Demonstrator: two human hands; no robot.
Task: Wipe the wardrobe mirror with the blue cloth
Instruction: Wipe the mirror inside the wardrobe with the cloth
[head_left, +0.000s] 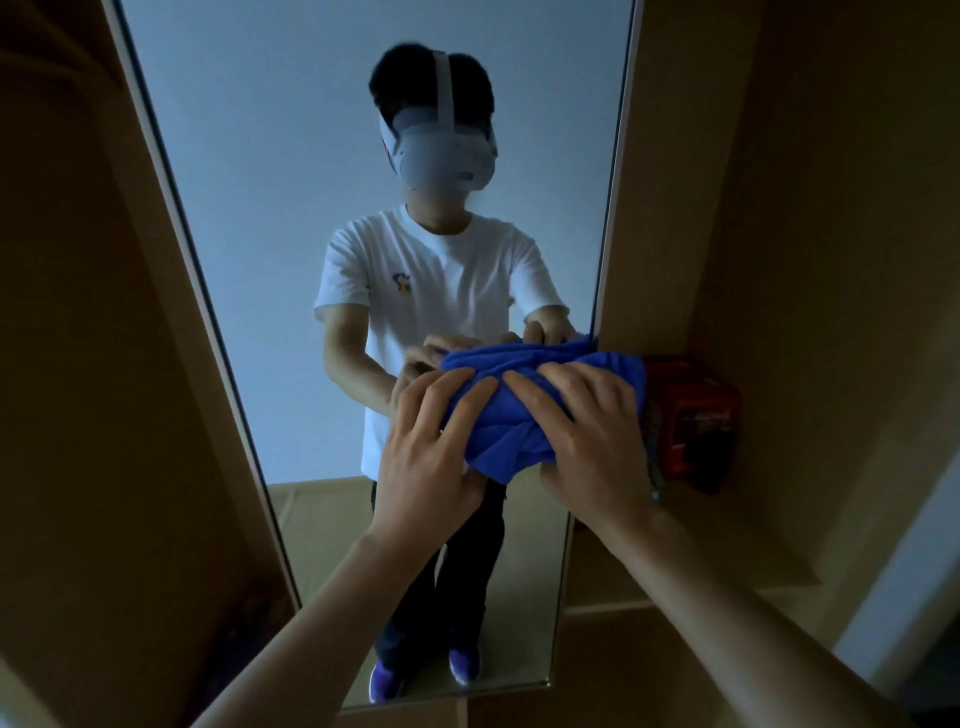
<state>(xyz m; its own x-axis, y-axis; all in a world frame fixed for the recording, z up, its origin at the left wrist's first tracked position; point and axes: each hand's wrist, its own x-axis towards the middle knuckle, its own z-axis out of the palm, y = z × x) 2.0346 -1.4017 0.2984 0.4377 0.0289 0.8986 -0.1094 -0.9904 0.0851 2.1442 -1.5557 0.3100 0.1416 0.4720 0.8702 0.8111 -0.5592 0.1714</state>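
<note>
A tall wardrobe mirror (270, 208) in a light wooden frame fills the middle of the head view. A bunched blue cloth (511, 415) is pressed against the glass near the mirror's right edge, at mid height. My left hand (431, 447) lies on the cloth's left side with its fingers spread over it. My right hand (587, 436) covers the cloth's right side, fingers curled over the folds. The mirror shows my reflection holding the same cloth.
Wooden wardrobe panels (93, 364) flank the mirror on both sides. A red box (691, 415) sits on a shelf just right of the mirror's edge, next to my right hand. A lower shelf ledge (613, 603) juts out below it.
</note>
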